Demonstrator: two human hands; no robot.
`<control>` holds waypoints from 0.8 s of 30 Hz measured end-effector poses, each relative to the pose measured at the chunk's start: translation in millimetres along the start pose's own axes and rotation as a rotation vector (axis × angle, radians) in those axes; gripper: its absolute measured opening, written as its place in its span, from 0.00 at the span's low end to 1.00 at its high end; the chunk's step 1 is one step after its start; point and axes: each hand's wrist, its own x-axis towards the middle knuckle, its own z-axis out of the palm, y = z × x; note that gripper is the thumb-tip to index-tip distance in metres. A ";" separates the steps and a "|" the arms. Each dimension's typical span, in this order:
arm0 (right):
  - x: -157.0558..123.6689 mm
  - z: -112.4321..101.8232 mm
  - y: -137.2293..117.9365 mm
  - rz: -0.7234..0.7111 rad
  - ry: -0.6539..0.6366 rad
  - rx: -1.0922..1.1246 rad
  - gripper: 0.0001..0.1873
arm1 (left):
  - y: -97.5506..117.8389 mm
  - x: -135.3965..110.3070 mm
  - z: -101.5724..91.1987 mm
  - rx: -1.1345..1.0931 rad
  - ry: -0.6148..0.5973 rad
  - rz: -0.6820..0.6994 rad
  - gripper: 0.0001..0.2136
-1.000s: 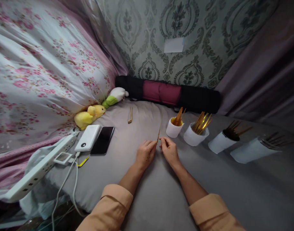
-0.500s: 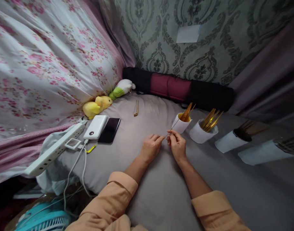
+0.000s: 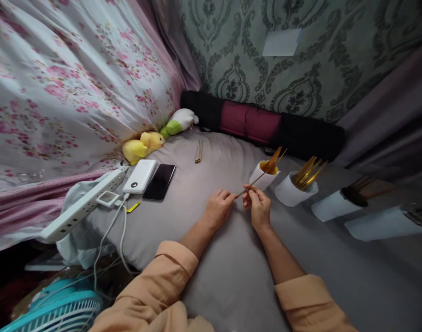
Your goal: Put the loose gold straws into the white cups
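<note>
A thin brownish stick (image 3: 256, 180) slants up and to the right between my two hands. Its lower end is pinched in the closed fingertips of my left hand (image 3: 218, 210). Farther along, my right hand (image 3: 260, 208) grips it between thumb and curled fingers. The stick's far tip overlaps the nearest white paper cup (image 3: 261, 177) in the picture; I cannot tell if they touch. Orange-gold strips (image 3: 273, 160) stand in that cup. To the right, a second white cup (image 3: 289, 195) holds shiny gold strips (image 3: 306, 175).
Two longer pale tubes (image 3: 331, 207) (image 3: 373, 227) with thin sticks lie tilted at right. A small two-pronged golden piece (image 3: 199, 152) lies on the grey sheet. At left are a phone (image 3: 159, 182), power bank (image 3: 140, 176), power strip (image 3: 86, 207) and plush toys (image 3: 141, 146). A black-and-maroon bag (image 3: 250, 121) lies behind.
The stick has turned to a flatter slant, its far tip now farther right. My right-hand fingers have shifted on it slightly. My left hand keeps its pinch; the whole view has shifted a little.
</note>
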 end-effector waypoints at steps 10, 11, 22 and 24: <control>1.9 0.9 3.2 0.019 0.046 -0.008 0.18 | -2.7 -2.2 2.7 -0.139 0.007 -0.046 0.13; 2.0 1.1 3.5 0.026 0.053 -0.014 0.18 | -2.8 -2.3 2.9 -0.160 0.012 -0.051 0.13; 2.5 0.9 3.7 0.012 0.042 -0.052 0.19 | -3.0 -1.0 4.4 -0.373 0.048 -0.107 0.12; 2.5 1.0 3.3 0.009 0.043 -0.052 0.19 | -2.3 -0.7 4.1 -0.401 0.044 -0.111 0.12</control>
